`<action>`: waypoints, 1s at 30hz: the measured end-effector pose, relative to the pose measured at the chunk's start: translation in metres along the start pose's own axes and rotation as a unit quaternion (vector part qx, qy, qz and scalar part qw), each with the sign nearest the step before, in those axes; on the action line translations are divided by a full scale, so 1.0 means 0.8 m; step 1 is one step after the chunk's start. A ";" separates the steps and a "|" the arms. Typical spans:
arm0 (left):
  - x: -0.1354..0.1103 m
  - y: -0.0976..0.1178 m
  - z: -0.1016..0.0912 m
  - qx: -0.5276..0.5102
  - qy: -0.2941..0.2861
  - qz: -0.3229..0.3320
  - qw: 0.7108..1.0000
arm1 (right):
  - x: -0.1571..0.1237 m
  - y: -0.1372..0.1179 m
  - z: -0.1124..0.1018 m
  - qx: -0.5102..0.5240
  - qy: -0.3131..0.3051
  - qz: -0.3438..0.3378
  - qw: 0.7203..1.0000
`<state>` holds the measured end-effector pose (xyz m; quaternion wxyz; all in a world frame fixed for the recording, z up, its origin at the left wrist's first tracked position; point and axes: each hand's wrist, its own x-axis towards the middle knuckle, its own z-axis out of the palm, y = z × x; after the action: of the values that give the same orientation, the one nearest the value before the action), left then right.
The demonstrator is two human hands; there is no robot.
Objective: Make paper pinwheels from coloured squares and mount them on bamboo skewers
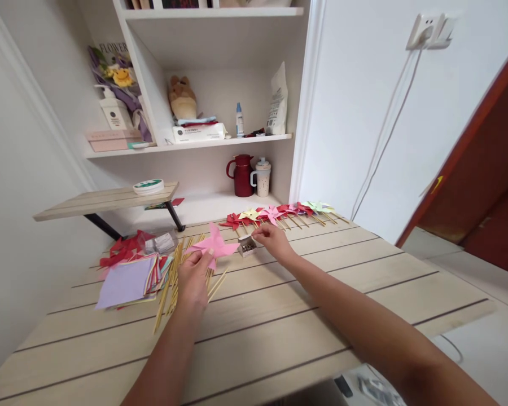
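A pink paper pinwheel [214, 243] is pinched between the thumb and fingers of my left hand [193, 276], above a spread of thin wooden sticks [169, 285]. Fingertips together, my right hand [273, 239] hovers just right of a small open box [247, 247]. Small dark metal pieces, perhaps pins, lie inside that box. Whatever is between the right fingertips is too small to make out. Finished-looking pinwheels on sticks [273, 214], red, pink, yellow and pale green, lie in a row along the table's back edge.
Left of the sticks lies a stack of coloured paper squares [125, 283], lilac on top, with red folded paper [129, 248] behind. A raised wooden stand [110, 202] overhangs the table's back left. A dark red jug [242, 176] and a cup [262, 177] stand in the shelf.
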<state>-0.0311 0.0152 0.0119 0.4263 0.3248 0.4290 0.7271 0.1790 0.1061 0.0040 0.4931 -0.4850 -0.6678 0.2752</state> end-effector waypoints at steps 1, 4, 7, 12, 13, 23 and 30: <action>0.001 0.000 0.002 -0.001 -0.004 -0.003 1.000 | 0.006 -0.001 0.000 -0.031 -0.012 -0.016 0.999; 0.006 -0.006 0.008 -0.002 0.005 -0.024 1.000 | 0.020 -0.001 -0.003 -0.117 -0.043 -0.057 0.991; 0.011 -0.019 0.008 0.009 0.034 -0.043 0.998 | 0.027 0.001 -0.008 -0.183 -0.068 -0.079 0.978; 0.008 -0.038 0.004 0.056 0.062 -0.047 0.995 | 0.027 0.013 -0.008 -0.237 -0.099 -0.099 0.961; 0.005 -0.039 0.005 0.070 0.060 -0.040 0.995 | 0.025 0.015 -0.006 -0.244 -0.104 -0.103 0.959; 0.002 -0.034 0.013 0.107 0.054 -0.029 0.992 | 0.023 0.020 0.019 -0.278 -0.135 -0.097 0.946; 0.018 -0.034 0.001 0.074 0.105 -0.032 0.991 | 0.023 0.033 0.018 -0.177 -0.135 -0.039 0.974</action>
<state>-0.0272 0.0359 -0.0104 0.3770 0.2635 0.5341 0.7094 0.1746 0.1343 -0.0162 0.3156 -0.4964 -0.7846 0.1958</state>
